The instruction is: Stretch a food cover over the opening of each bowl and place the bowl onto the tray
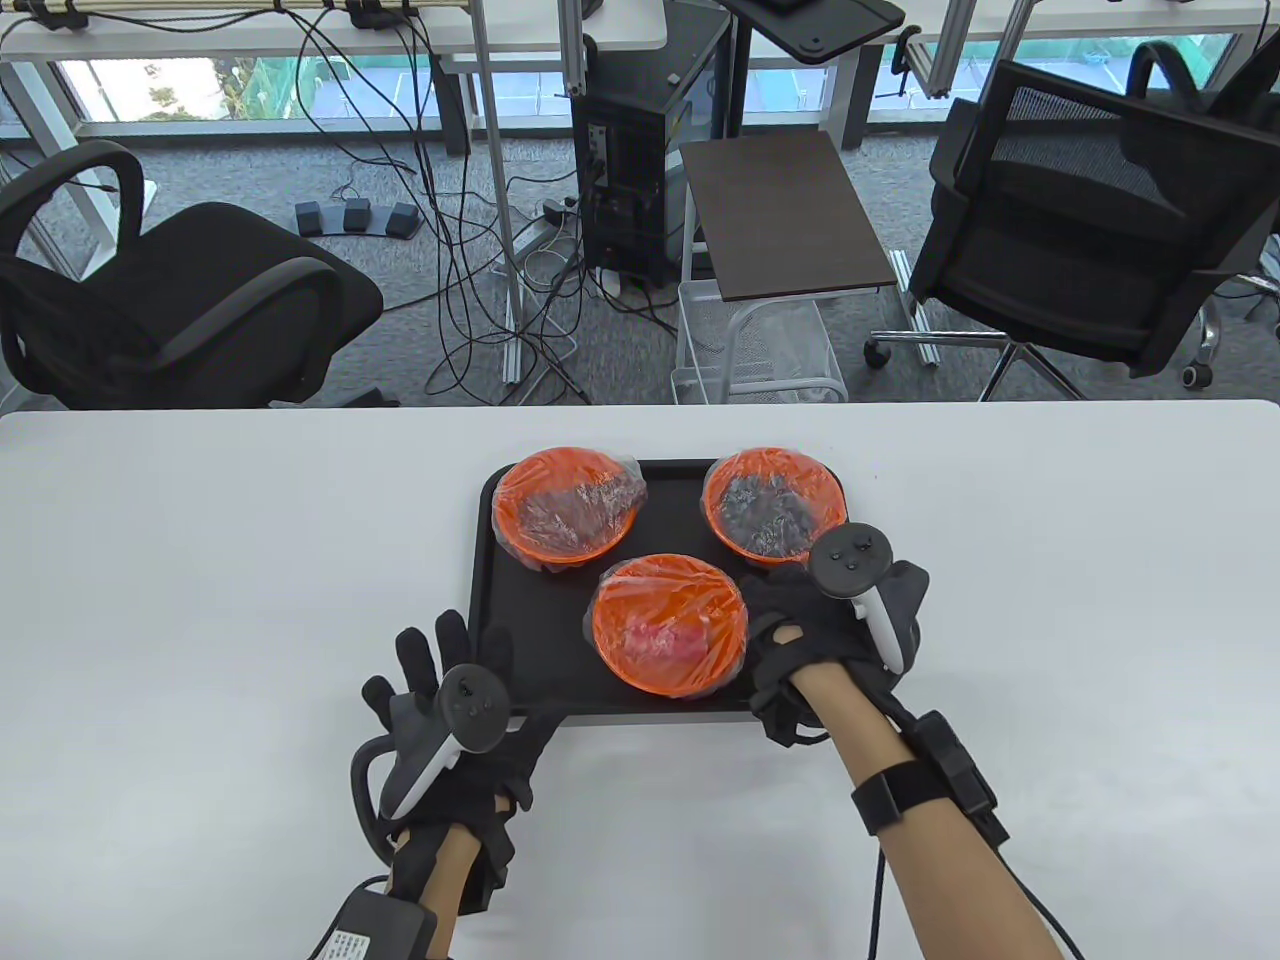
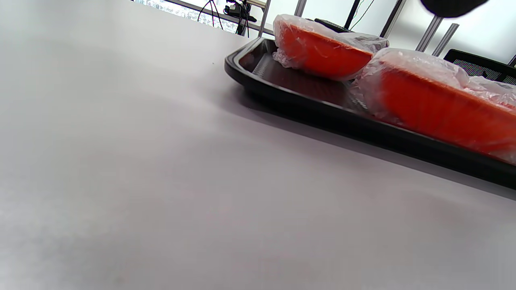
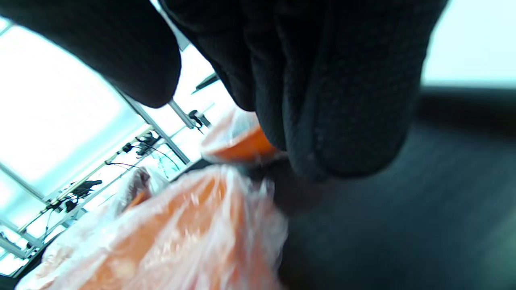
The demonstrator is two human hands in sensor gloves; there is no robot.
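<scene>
Three orange bowls, each under a stretched clear cover, stand on the black tray: one back left, one back right, one at the front. My right hand rests on the tray just right of the front bowl. In the right wrist view its fingers hang down beside the covered bowl, thumb apart, nothing held between them. My left hand lies with spread, straight fingers at the tray's near-left corner and holds nothing. The left wrist view shows the tray and two covered bowls.
The white table runs wide to both sides of the tray. Behind the far edge stand two black office chairs, a small brown side table and loose cables on the floor.
</scene>
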